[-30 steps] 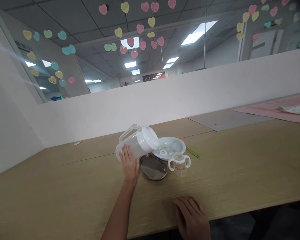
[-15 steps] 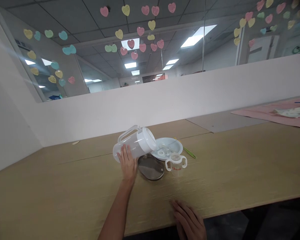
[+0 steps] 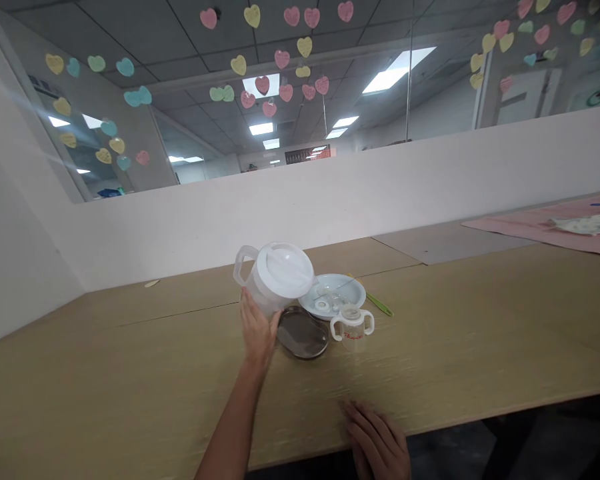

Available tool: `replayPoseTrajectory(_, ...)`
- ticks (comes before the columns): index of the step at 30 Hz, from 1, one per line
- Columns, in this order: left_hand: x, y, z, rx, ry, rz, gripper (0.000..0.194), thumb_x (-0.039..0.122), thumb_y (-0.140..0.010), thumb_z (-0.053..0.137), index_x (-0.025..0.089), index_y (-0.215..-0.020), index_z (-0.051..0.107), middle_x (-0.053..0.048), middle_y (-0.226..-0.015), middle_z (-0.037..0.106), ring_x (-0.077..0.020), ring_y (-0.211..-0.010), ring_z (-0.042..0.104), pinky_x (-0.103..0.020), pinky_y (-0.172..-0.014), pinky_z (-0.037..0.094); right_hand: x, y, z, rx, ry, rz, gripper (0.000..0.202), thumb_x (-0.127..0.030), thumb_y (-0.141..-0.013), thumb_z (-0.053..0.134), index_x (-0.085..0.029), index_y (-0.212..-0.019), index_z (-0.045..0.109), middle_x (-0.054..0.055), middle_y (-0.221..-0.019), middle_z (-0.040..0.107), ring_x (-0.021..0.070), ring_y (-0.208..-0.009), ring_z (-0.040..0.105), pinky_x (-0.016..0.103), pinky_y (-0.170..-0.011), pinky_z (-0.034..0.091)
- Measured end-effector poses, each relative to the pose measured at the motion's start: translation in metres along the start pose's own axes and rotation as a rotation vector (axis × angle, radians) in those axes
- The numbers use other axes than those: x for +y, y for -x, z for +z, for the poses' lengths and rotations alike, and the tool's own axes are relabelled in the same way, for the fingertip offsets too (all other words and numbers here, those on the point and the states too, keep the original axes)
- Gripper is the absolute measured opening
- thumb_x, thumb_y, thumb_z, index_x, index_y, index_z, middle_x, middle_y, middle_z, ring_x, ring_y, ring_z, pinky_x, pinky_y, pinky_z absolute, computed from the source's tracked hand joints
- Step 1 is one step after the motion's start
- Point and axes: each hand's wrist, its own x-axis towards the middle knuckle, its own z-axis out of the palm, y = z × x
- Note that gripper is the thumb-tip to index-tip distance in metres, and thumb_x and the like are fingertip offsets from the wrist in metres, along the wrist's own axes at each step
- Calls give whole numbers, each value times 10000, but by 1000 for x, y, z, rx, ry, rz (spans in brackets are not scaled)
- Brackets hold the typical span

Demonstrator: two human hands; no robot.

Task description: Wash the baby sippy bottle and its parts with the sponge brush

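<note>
My left hand (image 3: 259, 330) holds a translucent plastic pitcher (image 3: 283, 273) from below, its white lid facing me and tilted to the right. The pitcher's lip is over the left rim of a pale blue bowl (image 3: 353, 287), which holds small clear and white parts. Below the pitcher lies a dark metal tray (image 3: 303, 333). A clear bottle with two white handles (image 3: 353, 328) stands upright in front of the bowl. My right hand (image 3: 377, 437) rests at the table's front edge, fingers stretched out together, holding nothing.
A green brush (image 3: 379, 305) lies right of the bowl on the wooden table (image 3: 460, 333). A pink cloth (image 3: 540, 233) covers the far right part. The white wall (image 3: 220, 227) stands behind, with a window above it. A small pale piece (image 3: 152, 284) lies at the back left.
The pitcher has turned so that its lid faces me more and its base is hidden behind it. My left hand has shifted its hold slightly. My right hand has hardly moved.
</note>
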Motion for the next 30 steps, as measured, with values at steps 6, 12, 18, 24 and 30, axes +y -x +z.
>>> replayPoseTrajectory(6,3,0,2,53,-36,231,877,430,-829,541,71,-1446,30,-268,-1436,273,-356,-1356,225,-512,-1055,323,2,5,-2,-52,23,-34,200,-163,-837,475,-205,-961,626,38,-988,702,170,-922,651,298,-853,418)
replayPoseTrajectory(12,5,0,1,25,-51,228,821,402,-860,496,76,-1445,21,-259,-1442,268,-338,-1365,213,-501,-1067,306,-4,-1,-2,-169,2,97,193,-168,-824,486,-210,-968,607,40,-956,699,176,-858,650,293,-783,436)
replayPoseTrajectory(18,-5,4,7,0,-2,-134,950,511,-790,558,80,-1446,23,-249,-1454,242,-365,-1332,275,-502,-1048,336,11,-88,18,-771,3,478,388,-179,-865,417,-203,-1244,495,51,-826,690,183,-712,643,276,-622,434)
replayPoseTrajectory(24,-21,5,13,10,33,-414,1005,561,-761,558,40,-1435,25,-279,-1440,235,-393,-1320,261,-543,-1060,271,25,-138,56,-1108,120,428,236,-299,-880,453,-177,-1015,603,119,-882,662,229,-819,637,308,-670,432)
replayPoseTrajectory(30,-33,8,19,51,58,-467,1020,566,-746,564,26,-1429,33,-301,-1424,239,-397,-1333,230,-567,-1060,229,19,-138,82,-1087,120,341,236,-269,-893,431,-133,-959,613,138,-890,656,220,-775,639,294,-623,441)
